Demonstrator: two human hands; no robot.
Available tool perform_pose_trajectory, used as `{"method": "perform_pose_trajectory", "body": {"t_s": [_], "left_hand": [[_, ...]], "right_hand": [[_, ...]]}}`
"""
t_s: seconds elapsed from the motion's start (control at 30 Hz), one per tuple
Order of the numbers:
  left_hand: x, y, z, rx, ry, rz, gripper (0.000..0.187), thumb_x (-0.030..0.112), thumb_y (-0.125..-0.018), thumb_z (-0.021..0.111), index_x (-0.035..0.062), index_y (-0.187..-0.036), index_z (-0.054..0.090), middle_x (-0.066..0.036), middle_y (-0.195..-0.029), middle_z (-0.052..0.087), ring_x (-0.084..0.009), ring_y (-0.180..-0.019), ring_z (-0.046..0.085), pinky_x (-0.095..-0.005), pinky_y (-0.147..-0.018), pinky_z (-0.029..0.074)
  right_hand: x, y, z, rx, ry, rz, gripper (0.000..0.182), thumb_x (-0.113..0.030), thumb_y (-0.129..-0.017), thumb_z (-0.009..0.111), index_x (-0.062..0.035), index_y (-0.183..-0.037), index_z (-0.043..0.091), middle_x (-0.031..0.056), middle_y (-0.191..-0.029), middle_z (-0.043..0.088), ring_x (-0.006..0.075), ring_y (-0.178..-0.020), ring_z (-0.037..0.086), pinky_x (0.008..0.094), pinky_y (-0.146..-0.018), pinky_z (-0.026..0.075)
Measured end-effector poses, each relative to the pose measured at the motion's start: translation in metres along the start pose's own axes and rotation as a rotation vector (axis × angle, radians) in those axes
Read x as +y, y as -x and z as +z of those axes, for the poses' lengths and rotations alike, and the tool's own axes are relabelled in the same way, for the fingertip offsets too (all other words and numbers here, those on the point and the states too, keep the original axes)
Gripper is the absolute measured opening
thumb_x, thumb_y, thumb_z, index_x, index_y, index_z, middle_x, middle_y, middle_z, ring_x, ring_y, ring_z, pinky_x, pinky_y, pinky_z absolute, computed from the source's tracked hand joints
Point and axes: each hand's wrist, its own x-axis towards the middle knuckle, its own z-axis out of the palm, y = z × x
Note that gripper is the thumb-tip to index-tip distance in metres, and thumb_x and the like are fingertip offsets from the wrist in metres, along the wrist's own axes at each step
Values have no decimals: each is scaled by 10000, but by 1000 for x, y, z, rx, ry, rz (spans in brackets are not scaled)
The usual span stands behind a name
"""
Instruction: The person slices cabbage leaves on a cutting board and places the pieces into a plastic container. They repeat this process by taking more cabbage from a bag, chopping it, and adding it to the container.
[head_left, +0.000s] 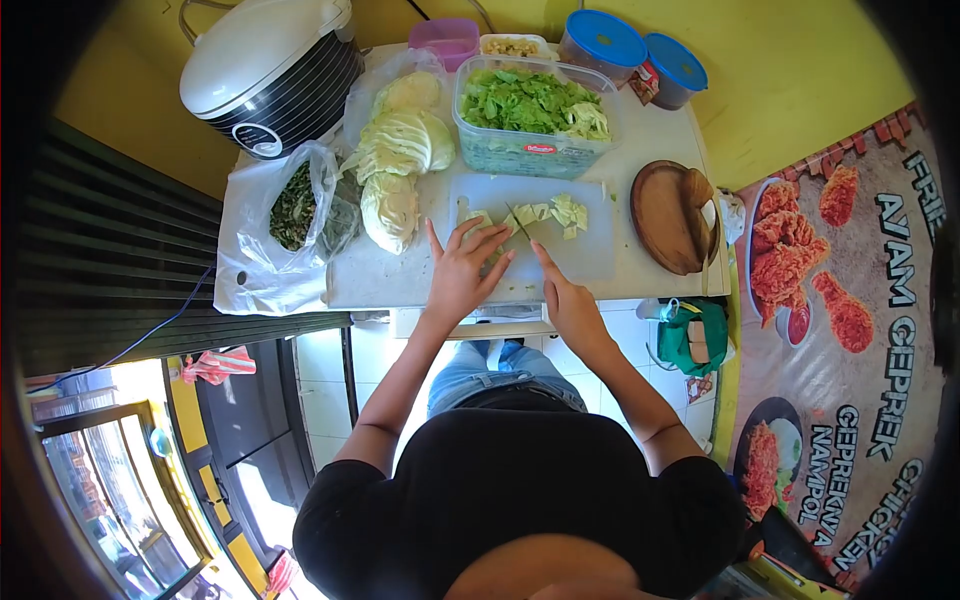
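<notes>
My right hand (573, 305) is closed round a knife (519, 223), its blade angled up and left over cut cabbage. My left hand (465, 268) lies with fingers spread at the left part of a pale cutting board (590, 255). Its fingertips touch or cover some cabbage pieces (480, 218) beside the blade; the exact contact is hidden. More cut cabbage (569, 213) lies to the right of the knife. Left of the board are larger cabbage portions (390, 212), partly in a clear plastic bag. Behind the board stands a clear container (535, 158) with shredded greens.
A rice cooker (270, 70) stands at the back left, near a plastic bag of dark leaves (293, 210). To the right is a brown mortar (660, 215) with a pestle. Blue-lidded tubs (605, 40) and a purple container (445, 40) line the back.
</notes>
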Motion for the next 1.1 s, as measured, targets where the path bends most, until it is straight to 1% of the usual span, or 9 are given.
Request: {"method": "perform_pose_trajectory", "body": {"t_s": [0.2,0.3,0.4,0.47,0.6,0.67,0.83,1.0,1.1], "left_hand": [[0,0,2,13,-42,6,338,325,-900,630,193,-1210,666,57,-1193,629,-215,-1248,474,-666,-1108,5],[0,0,2,22,-39,11,338,317,-899,633,191,-1212,664,55,-1179,634,-213,-1241,480,-664,-1108,8],[0,-1,1,31,-15,11,320,304,-897,639,190,-1194,673,56,-1161,640,-209,-1232,488,-659,-1109,8],[-2,1,3,51,-3,4,310,302,-895,642,188,-1181,680,57,-1159,641,-205,-1230,489,-656,-1109,7],[-4,1,0,41,-17,-23,284,298,-888,651,181,-1142,697,55,-1143,644,-204,-1234,487,-656,-1106,3],[0,-2,0,40,-55,6,282,299,-886,652,176,-1136,699,51,-1133,644,-209,-1237,485,-658,-1106,2],[10,-15,0,10,-49,80,292,302,-888,650,191,-1154,691,37,-1129,647,-233,-1239,490,-646,-1109,5],[-8,-11,-21,116,25,-85,260,269,-866,671,205,-1116,703,39,-1157,639,-234,-1234,493,-658,-1107,92],[-23,5,-30,52,32,-45,269,249,-861,675,203,-1125,701,30,-1159,640,-235,-1222,502,-641,-1109,134]], "right_hand": [[-1,3,-4,-36,5,48,583,-110,-966,453,-221,-1504,259,260,-710,608,427,-635,620,502,-607,490],[8,23,-4,50,-34,-48,576,-112,-972,444,-235,-1504,260,273,-760,614,435,-663,624,511,-636,492],[8,29,-8,-14,-91,58,549,-127,-985,438,-244,-1500,285,271,-791,611,430,-694,626,484,-673,500],[11,23,-11,-20,-201,73,523,-131,-988,456,-242,-1485,336,249,-791,610,400,-677,613,418,-698,504],[12,18,-6,31,-240,16,498,-122,-987,470,-227,-1465,380,225,-773,597,335,-652,596,353,-696,493],[9,19,-8,64,-320,39,480,-88,-997,471,-215,-1456,413,160,-859,608,155,-709,527,276,-743,468],[-2,16,-15,56,-387,114,482,-97,-1002,462,-228,-1462,402,143,-854,603,148,-708,514,278,-743,466],[-1,10,-8,-21,-349,77,483,-116,-1003,459,-241,-1465,394,138,-800,573,137,-677,477,269,-706,453],[4,5,-13,-34,-305,157,479,-124,-1003,457,-225,-1467,390,143,-778,562,130,-651,444,267,-669,440]]}}
